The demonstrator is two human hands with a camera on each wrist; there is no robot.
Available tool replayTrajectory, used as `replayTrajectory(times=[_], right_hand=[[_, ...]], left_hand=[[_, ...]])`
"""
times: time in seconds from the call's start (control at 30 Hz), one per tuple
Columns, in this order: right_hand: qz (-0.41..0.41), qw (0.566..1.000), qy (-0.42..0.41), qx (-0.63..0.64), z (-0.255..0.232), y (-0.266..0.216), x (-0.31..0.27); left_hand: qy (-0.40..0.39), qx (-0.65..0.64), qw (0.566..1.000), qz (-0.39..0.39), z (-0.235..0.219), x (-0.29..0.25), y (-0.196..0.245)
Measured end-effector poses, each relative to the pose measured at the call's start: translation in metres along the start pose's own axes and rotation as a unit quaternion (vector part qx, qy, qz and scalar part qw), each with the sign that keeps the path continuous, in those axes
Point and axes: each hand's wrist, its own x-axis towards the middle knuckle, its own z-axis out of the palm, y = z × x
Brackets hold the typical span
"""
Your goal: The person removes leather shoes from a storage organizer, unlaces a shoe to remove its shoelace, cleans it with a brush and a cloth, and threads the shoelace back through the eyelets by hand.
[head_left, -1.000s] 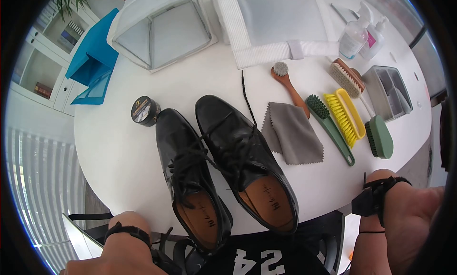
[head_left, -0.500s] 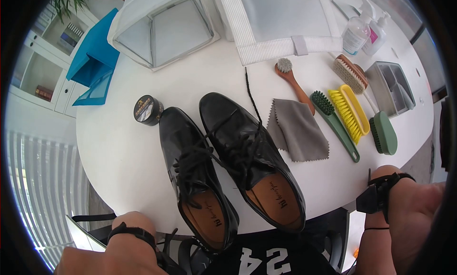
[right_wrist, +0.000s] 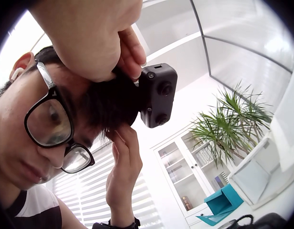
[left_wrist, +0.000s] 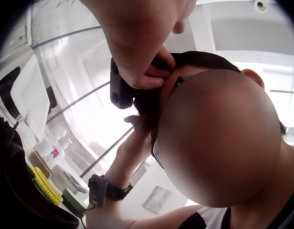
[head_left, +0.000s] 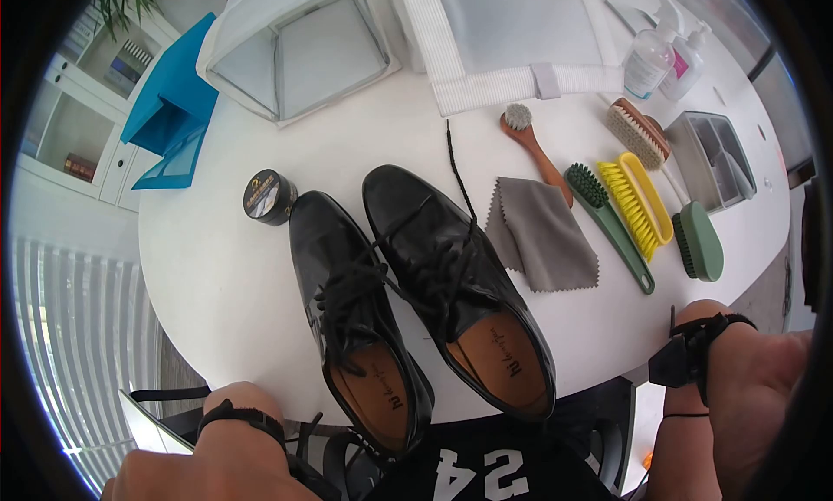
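Note:
Both hands are raised to the camera worn on the head. In the left wrist view my left hand (left_wrist: 142,38) curls its fingers at the black head camera (left_wrist: 120,86); the right hand is on its other side. The right wrist view shows my right hand (right_wrist: 89,38) with bent fingertips against the back of the camera (right_wrist: 159,95). Contact under the fingers is partly hidden. The head view shows only parts of the hands at its lower corners. Between them, two black lace-up shoes (head_left: 347,275) rest side by side on the white table (head_left: 217,293), toes pointing away.
A round black tin (head_left: 269,197) sits left of the shoes. On the right lie a grey cloth (head_left: 542,236), several brushes including a yellow one (head_left: 638,206), and a divided box (head_left: 711,167). Pale containers (head_left: 295,58), a blue case (head_left: 173,93) and bottles (head_left: 646,63) stand behind.
The head view shifts slightly, so the table's objects appear a little further right and higher than a second ago. Nothing on the table has moved, and both hands remain raised.

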Motion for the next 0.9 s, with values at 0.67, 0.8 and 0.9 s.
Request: replayTrajectory(times=[0.67,0.8,0.9], right_hand=[[-0.004,1.000,0.015,-0.011,-0.004,0.004,-0.001],[-0.003,1.000,0.018,-0.011,-0.005,0.003,-0.001],[-0.005,1.000,0.023,-0.014,-0.004,0.004,-0.001]], left_hand=[[0.022,0.002,1.000,0.015,-0.002,0.000,0.001],[0.028,0.004,0.999,0.017,-0.003,0.003,0.001],[0.029,0.005,0.999,0.019,-0.003,0.004,0.002]])
